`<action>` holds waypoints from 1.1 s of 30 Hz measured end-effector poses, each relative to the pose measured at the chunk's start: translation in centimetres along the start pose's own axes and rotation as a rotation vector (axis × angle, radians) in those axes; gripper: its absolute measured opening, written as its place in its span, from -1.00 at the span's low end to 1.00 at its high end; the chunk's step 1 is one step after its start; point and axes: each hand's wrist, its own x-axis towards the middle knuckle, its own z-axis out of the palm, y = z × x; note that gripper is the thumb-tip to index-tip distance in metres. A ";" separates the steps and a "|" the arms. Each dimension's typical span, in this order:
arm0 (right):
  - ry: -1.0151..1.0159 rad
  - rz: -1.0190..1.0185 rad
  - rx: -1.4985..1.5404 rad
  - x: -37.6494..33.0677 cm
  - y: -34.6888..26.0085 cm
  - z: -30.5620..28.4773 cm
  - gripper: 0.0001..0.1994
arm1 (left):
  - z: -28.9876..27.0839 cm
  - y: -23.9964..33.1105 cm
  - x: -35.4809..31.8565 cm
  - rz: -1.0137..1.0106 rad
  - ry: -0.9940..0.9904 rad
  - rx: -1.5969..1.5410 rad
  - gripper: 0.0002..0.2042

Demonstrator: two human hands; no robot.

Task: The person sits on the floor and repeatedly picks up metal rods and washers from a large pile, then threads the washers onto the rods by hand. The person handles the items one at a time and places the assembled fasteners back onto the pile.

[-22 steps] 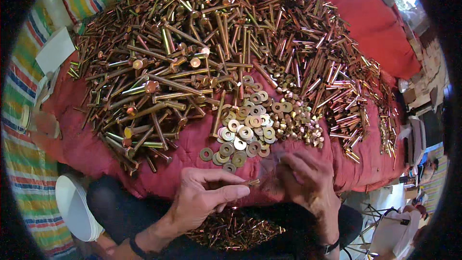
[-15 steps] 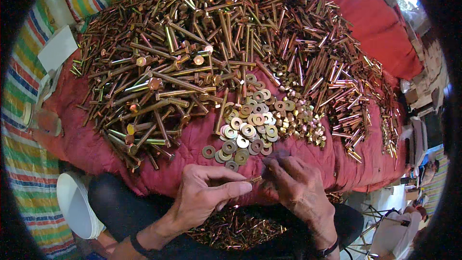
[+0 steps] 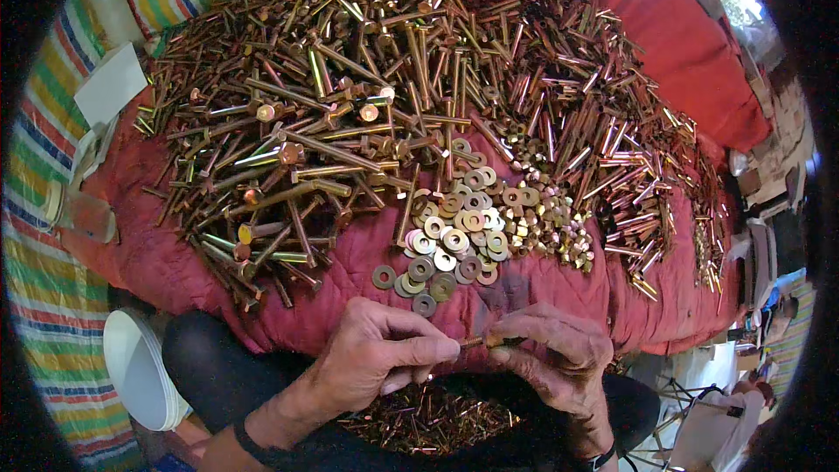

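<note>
Right hand (image 3: 559,351) now in at threaded piece (image 3: 473,343), 3 o'clock, finger grip unclear; left hand (image 3: 371,354) fingers clamp its 9 o'clock end, likely two-handed work.

Bare red cloth (image 3: 297,323) leaves an open lane to the left of the left hand (image 3: 376,354), and another to the right of the right hand (image 3: 559,354). Straight ahead, washers (image 3: 422,268) and nuts (image 3: 559,232) stand in the way, with only a narrow strip before them. Beyond, heaped bolts (image 3: 328,150) bar the far side. A small threaded piece (image 3: 473,343) bridges the gap between the fingertips; knees (image 3: 203,367) flank both wrists.
</note>
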 end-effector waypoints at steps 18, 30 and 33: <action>-0.128 0.177 0.035 -0.6 -0.5 0.4 -0.88 | 0.6 -1.2 0.0 0.780 0.070 0.770 -0.86; 0.014 0.017 0.006 0.1 -0.2 0.0 -0.75 | 0.0 -0.5 -0.5 0.365 0.035 0.566 -0.85; -0.088 0.019 -0.094 -0.3 -0.4 -0.3 -0.78 | 0.2 -0.6 -0.4 0.374 0.010 0.542 -0.85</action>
